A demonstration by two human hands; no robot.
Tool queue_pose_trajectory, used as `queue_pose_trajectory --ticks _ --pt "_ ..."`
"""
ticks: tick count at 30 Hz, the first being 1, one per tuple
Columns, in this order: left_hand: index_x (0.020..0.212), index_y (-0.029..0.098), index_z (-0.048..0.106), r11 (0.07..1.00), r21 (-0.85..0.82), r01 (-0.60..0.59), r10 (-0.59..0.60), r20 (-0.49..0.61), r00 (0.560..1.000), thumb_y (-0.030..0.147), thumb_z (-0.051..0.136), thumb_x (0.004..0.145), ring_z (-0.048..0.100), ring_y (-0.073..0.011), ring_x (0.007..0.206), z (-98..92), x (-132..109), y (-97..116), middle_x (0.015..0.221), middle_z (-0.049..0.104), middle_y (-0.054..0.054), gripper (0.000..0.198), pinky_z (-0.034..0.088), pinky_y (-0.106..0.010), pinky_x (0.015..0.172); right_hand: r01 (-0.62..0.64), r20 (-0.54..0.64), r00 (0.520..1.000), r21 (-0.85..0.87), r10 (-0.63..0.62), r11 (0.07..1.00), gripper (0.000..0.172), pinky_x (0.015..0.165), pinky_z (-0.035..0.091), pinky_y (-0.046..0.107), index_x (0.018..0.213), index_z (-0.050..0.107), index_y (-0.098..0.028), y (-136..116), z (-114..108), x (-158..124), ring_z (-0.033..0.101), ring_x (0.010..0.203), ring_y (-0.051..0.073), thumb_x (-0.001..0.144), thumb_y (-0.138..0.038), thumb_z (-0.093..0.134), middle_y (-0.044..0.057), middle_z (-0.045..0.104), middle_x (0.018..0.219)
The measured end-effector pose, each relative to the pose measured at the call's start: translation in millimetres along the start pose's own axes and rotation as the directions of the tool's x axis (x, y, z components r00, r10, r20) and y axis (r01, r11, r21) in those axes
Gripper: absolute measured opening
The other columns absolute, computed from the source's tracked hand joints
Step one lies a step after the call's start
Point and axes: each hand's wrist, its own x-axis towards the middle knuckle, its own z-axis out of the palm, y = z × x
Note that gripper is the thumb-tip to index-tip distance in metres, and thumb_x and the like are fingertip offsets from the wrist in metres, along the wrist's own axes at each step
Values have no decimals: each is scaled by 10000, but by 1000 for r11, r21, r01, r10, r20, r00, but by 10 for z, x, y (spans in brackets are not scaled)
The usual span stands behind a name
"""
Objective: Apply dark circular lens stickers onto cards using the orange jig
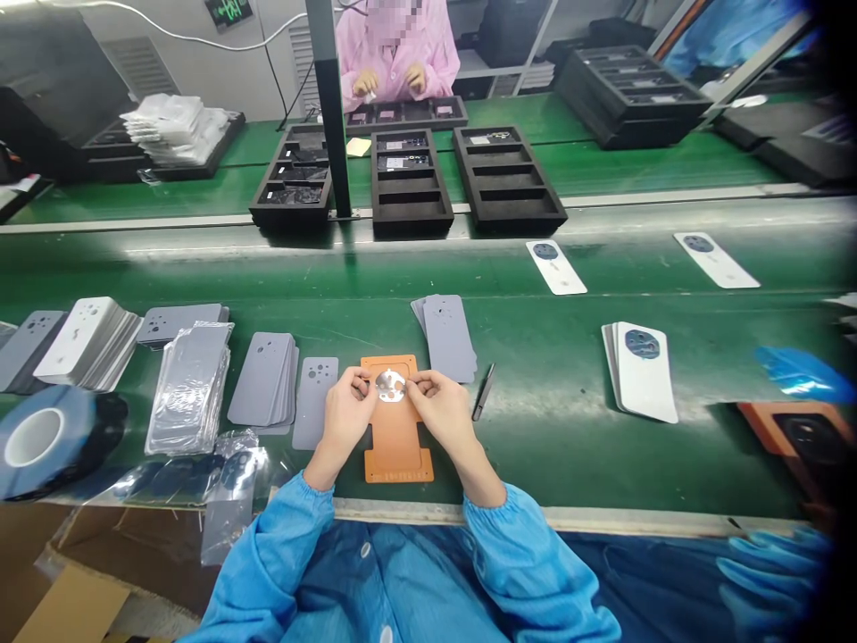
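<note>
An orange jig plate (396, 446) lies on the green belt in front of me. Over its upper end I hold a small round silvery part with holes (391, 386). My left hand (346, 413) pinches its left edge and my right hand (442, 406) pinches its right edge. Both hands rest partly on the jig. A single grey phone back cover (314, 402) lies just left of the jig. A small stack of grey covers (447, 337) sits behind my right hand. Black tweezers (483, 393) lie to the right of it.
Stacks of grey and white covers (87, 341), clear film bags (189, 388) and a tape roll (40, 439) lie left. White covers with camera rings (644, 371) lie right. Black foam trays (410, 181) stand beyond the belt, where a person in pink (395, 54) works.
</note>
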Motion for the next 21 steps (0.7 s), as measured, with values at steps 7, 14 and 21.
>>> queue_pose_trajectory --ticks 7,14,21 --pt "963 217 626 1000 28 11 -11 1 1000 234 630 802 557 -118 605 -13 -3 38 685 593 53 161 412 -223 619 -8 -21 1000 23 8 1000 260 614 462 285 803 717 -207 -23 5 0 618 589 174 804 -461 663 0 686 656" --pt "958 211 638 996 85 -18 19 -12 1000 210 624 806 568 -117 610 -11 -14 48 690 608 47 153 417 -225 617 1 -30 1000 -25 -1 1000 188 620 451 283 762 688 -216 -5 33 31 625 590 175 810 -389 635 -11 671 630" --pt "1000 205 642 984 158 -79 93 -79 993 162 582 824 516 -111 583 -116 -111 148 704 587 49 192 433 -245 653 50 -106 993 -44 -55 998 182 617 463 284 852 708 -218 37 -127 -25 612 568 164 832 -371 612 3 717 694"
